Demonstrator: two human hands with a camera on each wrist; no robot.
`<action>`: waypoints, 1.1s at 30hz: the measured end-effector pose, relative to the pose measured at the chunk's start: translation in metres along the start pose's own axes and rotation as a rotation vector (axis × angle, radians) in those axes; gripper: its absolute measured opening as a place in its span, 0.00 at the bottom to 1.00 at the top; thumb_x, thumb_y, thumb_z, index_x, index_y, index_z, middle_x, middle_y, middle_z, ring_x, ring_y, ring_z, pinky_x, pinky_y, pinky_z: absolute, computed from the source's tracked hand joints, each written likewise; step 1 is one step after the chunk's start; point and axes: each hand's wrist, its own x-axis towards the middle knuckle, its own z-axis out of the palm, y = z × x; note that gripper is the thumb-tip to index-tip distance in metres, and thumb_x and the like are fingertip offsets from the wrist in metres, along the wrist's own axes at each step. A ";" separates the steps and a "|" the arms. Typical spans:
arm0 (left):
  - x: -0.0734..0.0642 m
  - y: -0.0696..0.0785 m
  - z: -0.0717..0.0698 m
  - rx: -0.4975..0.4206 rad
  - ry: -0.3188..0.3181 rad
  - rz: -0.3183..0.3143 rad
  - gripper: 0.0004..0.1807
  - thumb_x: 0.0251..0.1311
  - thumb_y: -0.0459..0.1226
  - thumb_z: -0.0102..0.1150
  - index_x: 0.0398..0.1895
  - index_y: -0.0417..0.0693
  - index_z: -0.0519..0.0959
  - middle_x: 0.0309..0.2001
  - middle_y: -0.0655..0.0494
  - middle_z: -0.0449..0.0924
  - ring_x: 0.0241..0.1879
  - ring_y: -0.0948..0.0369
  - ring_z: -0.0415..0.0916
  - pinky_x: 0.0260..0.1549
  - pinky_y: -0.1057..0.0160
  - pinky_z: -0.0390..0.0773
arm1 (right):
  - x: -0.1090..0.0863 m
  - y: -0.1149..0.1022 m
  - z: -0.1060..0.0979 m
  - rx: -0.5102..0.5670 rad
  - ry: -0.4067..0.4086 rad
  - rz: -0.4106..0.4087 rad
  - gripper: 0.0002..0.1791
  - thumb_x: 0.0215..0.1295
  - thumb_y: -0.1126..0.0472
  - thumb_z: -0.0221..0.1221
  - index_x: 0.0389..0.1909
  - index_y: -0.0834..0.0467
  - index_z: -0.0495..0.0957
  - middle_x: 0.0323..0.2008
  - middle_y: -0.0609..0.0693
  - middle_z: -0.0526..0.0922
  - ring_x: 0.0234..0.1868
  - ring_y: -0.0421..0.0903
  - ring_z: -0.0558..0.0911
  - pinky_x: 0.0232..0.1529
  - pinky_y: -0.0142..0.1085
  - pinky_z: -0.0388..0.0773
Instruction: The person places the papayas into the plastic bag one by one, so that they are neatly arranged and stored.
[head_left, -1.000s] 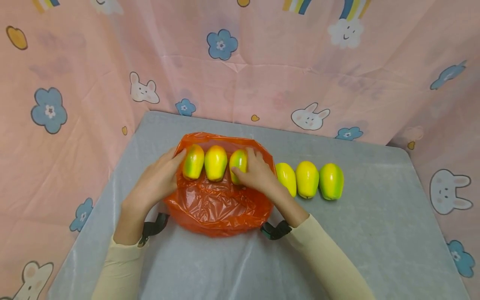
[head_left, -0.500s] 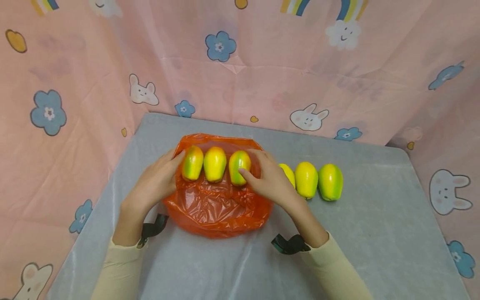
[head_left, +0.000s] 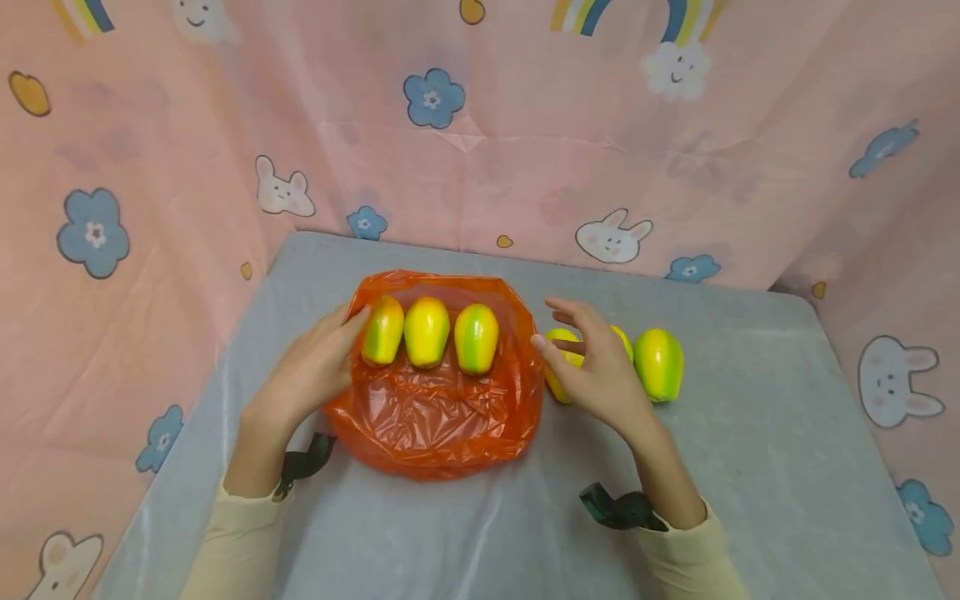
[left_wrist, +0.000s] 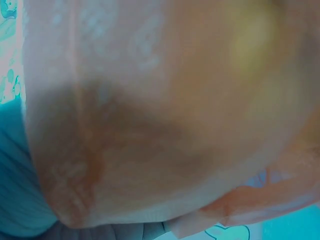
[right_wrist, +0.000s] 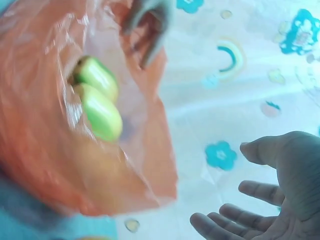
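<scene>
An orange plastic bag (head_left: 435, 429) lies with its mouth spread wide. Inside sit three glossy yellow-green, mango-shaped fruits in a row: the left (head_left: 382, 331), middle (head_left: 427, 332) and right one (head_left: 476, 339). My left hand (head_left: 307, 362) pinches the bag's left rim, thumb inside and the other fingers behind the plastic. My right hand (head_left: 603, 371) is off the bag's right edge, fingers spread apart and holding nothing; it overlaps the outside fruits in the head view. In the right wrist view the right hand (right_wrist: 275, 195) shows spread fingers beside the bag (right_wrist: 45, 125).
Three similar fruits stand right of the bag: a near one (head_left: 557, 379) and a middle one (head_left: 622, 336), both partly hidden by the right hand, and a far-right one (head_left: 658, 365). The grey table (head_left: 750, 467) meets a pink printed curtain (head_left: 510, 175) behind. Blurred plastic (left_wrist: 125, 125) fills the left wrist view.
My right hand has let go of the right-hand fruit in the bag and moved right, out past the rim to the outside fruits. The left hand stays at the bag's left rim.
</scene>
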 end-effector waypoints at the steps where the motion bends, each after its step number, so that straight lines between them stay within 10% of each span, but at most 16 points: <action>1: 0.000 0.000 0.000 0.003 -0.002 -0.002 0.42 0.64 0.27 0.66 0.82 0.37 0.61 0.80 0.38 0.63 0.76 0.39 0.66 0.72 0.34 0.71 | -0.003 0.003 -0.004 -0.003 0.020 0.000 0.31 0.74 0.55 0.64 0.74 0.57 0.71 0.72 0.60 0.75 0.71 0.62 0.78 0.58 0.59 0.86; 15: 0.001 0.000 -0.002 0.009 -0.001 -0.004 0.39 0.66 0.23 0.57 0.82 0.36 0.60 0.80 0.35 0.62 0.76 0.37 0.66 0.72 0.34 0.71 | -0.020 0.041 -0.045 -0.055 0.210 0.018 0.28 0.74 0.60 0.63 0.73 0.58 0.73 0.70 0.60 0.77 0.69 0.63 0.78 0.63 0.64 0.81; 21: 0.000 -0.004 -0.003 0.019 -0.002 -0.007 0.38 0.67 0.25 0.58 0.81 0.35 0.61 0.79 0.34 0.63 0.76 0.36 0.66 0.72 0.33 0.71 | -0.023 0.065 -0.061 -0.119 0.253 0.113 0.29 0.76 0.56 0.62 0.74 0.57 0.73 0.71 0.61 0.76 0.70 0.63 0.78 0.66 0.31 0.81; 27: -0.002 -0.005 -0.007 0.032 0.011 -0.015 0.39 0.65 0.24 0.55 0.81 0.35 0.61 0.80 0.34 0.61 0.76 0.36 0.65 0.71 0.32 0.71 | -0.021 0.087 -0.071 -0.178 0.112 0.157 0.35 0.76 0.52 0.61 0.77 0.63 0.67 0.76 0.71 0.65 0.74 0.73 0.67 0.71 0.73 0.68; 33: -0.001 -0.002 -0.005 0.040 0.008 0.001 0.37 0.68 0.27 0.55 0.82 0.36 0.60 0.81 0.35 0.61 0.76 0.36 0.65 0.72 0.33 0.71 | -0.024 0.102 -0.074 -0.233 -0.026 0.272 0.42 0.77 0.48 0.60 0.81 0.66 0.57 0.82 0.76 0.47 0.78 0.82 0.54 0.69 0.83 0.55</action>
